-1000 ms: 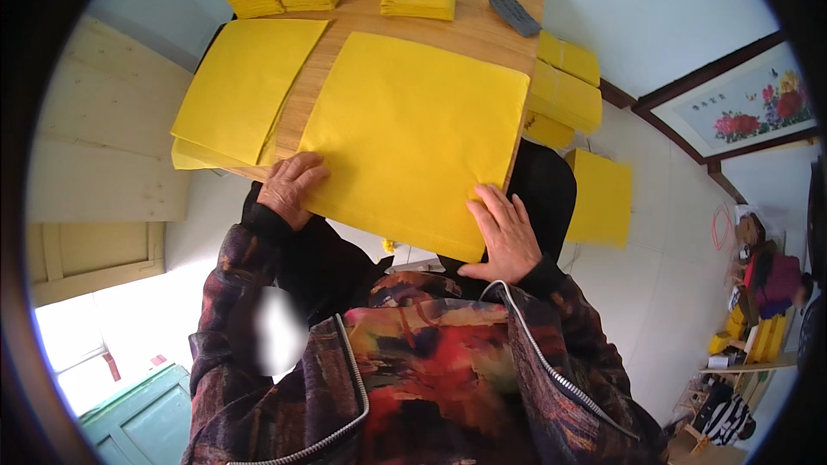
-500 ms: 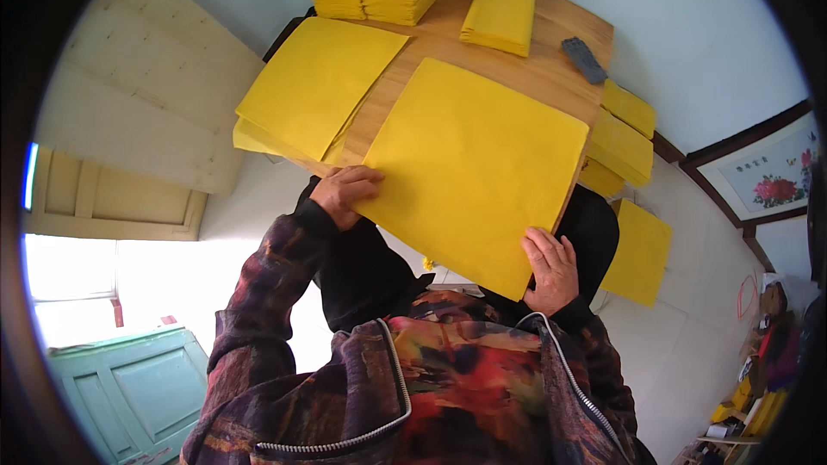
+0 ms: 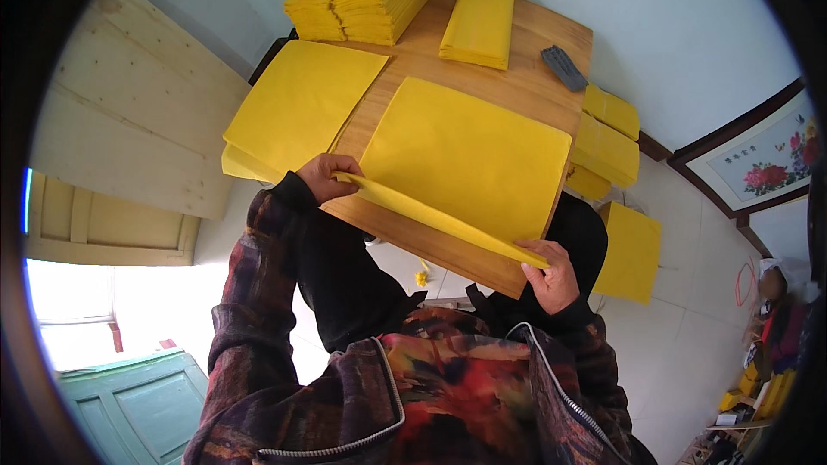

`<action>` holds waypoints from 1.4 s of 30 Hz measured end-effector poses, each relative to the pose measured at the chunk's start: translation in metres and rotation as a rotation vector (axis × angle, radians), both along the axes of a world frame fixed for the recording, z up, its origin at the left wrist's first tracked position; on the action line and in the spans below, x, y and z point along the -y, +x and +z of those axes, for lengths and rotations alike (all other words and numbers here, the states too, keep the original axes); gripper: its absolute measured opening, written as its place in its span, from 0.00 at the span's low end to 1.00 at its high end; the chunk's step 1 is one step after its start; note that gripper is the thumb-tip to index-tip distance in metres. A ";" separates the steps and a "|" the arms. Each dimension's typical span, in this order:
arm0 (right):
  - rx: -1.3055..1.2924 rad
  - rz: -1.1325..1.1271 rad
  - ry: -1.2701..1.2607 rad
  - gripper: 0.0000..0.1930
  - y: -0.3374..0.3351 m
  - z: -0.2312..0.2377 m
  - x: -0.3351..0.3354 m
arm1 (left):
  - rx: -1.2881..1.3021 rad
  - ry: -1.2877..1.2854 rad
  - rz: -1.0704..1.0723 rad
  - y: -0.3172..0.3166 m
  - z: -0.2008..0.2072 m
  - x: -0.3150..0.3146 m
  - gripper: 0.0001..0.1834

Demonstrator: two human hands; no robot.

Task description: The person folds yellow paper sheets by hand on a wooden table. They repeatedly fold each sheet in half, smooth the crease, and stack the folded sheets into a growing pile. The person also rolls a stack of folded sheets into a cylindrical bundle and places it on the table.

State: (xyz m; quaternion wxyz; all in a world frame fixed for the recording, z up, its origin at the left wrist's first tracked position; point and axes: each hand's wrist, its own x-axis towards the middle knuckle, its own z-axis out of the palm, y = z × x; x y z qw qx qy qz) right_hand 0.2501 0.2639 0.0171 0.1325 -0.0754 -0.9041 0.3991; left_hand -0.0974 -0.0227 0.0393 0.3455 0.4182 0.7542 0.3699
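A large yellow paper sheet (image 3: 465, 155) lies on the wooden table (image 3: 448, 245), on top of more yellow sheets. Its near edge is lifted off the pile. My left hand (image 3: 326, 176) pinches the near left corner of that sheet. My right hand (image 3: 551, 274) pinches the near right corner at the table's edge. Both sleeves are dark and patterned.
A second pile of yellow sheets (image 3: 297, 108) overhangs the table's left side. Folded yellow stacks (image 3: 370, 4) and a narrow folded stack (image 3: 479, 19) sit at the far end, with a grey oblong object (image 3: 563, 67). More yellow stacks (image 3: 607, 146) and a yellow pile (image 3: 631, 250) lie right.
The near edge of the top yellow sheet has risen off the pile between my two hands. The view has swung, so the table now sits more to the right.
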 end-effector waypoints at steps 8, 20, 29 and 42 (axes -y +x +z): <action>0.114 -0.056 -0.505 0.14 -0.014 0.002 -0.020 | 0.452 0.212 0.245 -0.022 -0.025 -0.036 0.08; 0.135 -0.291 -0.580 0.08 -0.032 -0.001 -0.026 | 0.283 0.205 0.434 -0.008 -0.043 -0.040 0.33; 0.108 -0.445 -0.367 0.12 -0.046 -0.006 -0.025 | -0.178 0.119 0.517 0.007 -0.050 -0.050 0.30; 0.127 -0.569 -0.266 0.09 -0.048 -0.002 -0.019 | -0.221 0.173 0.511 0.010 -0.049 -0.060 0.31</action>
